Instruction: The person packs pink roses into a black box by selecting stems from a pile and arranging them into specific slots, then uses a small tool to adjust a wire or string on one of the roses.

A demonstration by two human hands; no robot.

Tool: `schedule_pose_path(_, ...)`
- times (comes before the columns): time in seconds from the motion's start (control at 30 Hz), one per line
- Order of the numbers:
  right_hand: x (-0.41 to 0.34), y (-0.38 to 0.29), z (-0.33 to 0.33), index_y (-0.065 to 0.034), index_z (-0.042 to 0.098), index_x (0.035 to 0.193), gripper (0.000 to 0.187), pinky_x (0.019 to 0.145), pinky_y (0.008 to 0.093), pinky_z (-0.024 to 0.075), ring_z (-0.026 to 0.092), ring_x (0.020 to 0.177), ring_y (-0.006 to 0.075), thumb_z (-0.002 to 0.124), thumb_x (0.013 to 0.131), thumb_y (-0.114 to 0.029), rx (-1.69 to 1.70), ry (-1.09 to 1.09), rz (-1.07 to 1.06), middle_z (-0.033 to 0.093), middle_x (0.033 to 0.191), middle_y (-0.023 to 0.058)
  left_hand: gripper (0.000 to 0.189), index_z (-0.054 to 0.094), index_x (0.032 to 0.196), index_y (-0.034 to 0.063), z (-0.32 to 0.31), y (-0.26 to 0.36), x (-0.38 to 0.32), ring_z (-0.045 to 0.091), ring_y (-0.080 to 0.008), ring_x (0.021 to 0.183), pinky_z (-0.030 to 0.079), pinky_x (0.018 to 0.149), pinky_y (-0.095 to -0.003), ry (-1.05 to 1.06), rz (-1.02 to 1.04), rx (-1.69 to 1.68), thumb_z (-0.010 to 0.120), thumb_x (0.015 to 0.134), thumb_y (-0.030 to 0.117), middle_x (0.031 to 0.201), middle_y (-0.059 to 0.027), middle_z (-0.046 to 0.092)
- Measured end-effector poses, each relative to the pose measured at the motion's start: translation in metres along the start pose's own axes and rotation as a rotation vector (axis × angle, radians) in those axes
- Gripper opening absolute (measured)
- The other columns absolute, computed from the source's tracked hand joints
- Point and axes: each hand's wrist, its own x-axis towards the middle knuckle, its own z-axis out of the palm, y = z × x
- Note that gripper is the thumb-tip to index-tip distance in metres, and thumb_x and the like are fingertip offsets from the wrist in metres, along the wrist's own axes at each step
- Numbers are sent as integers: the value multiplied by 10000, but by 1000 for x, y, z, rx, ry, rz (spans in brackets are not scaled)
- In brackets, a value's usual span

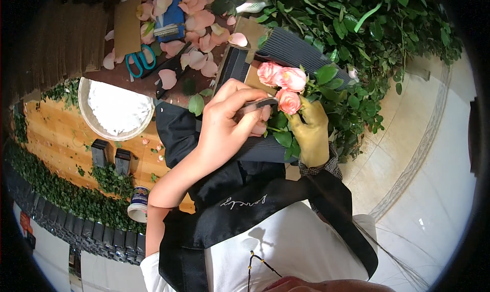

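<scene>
My bare left hand (229, 119) grips a small dark-tipped tool (267, 102), its tip against a pink rose (289, 101); pink petals lie under its fingers. My right hand (312, 129), in a yellowish glove, holds that rose from below, with its fingertips just under the bloom. Two more pink roses (283, 76) are directly above it, in front of a dark corrugated sheet (302, 48). Green leaves (285, 138) spread between my hands. The stems are mostly hidden.
Petals (197, 60), teal-handled scissors (141, 62) and a blue object (168, 14) lie on a brown table. Beside it stands a round tub of white material (118, 108). Leafy stems (344, 20) fill the upper right; black containers (122, 159) and greenery stand on the wooden floor.
</scene>
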Motion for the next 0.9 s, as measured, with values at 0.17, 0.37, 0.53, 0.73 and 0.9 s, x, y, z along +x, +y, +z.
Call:
schedule_pose_path(0.17, -1, 10, -1, -88, 716, 1170, 331, 774, 381, 492, 594, 791, 284, 731, 840, -97, 9, -15, -10, 691, 891, 111, 164, 700, 1014, -56, 7, -2, -1, 665, -139, 830, 575, 682, -260, -204, -94, -78, 601, 886, -86, 950, -90, 643)
schedule_pose_path(0.37, -2, 24, -1, -118, 723, 1139, 381, 696, 420, 464, 553, 690, 304, 797, 765, -123, 52, 45, -191, 606, 712, 91, 156, 723, 1028, -41, 16, 6, 0, 656, -127, 824, 584, 643, -245, -246, -157, -50, 625, 909, -67, 970, -79, 639)
schedule_pose_path(0.53, -6, 30, -1, -140, 726, 1197, 456, 770, 392, 450, 570, 778, 282, 727, 745, -78, 38, -29, -156, 686, 844, 59, 279, 733, 1085, 3, 22, 7, -1, 601, -111, 722, 489, 634, -251, -126, -283, -127, 670, 830, -92, 941, -72, 647)
schedule_pose_path(0.73, -3, 30, -5, -145, 706, 1207, 523, 730, 394, 463, 547, 714, 277, 782, 691, -104, -56, -3, -247, 590, 716, 66, 244, 716, 1131, 3, 22, 13, 6, 609, -115, 784, 496, 664, -241, -204, -342, -178, 661, 898, -44, 977, -77, 608)
schedule_pose_path(0.9, 0, 23, -8, -164, 699, 1243, 555, 737, 390, 469, 551, 716, 275, 772, 695, -110, -31, 1, -248, 592, 715, 68, 208, 701, 1111, -18, 15, 6, 7, 622, -165, 839, 514, 728, -279, -247, -199, 12, 645, 912, -40, 992, -89, 595)
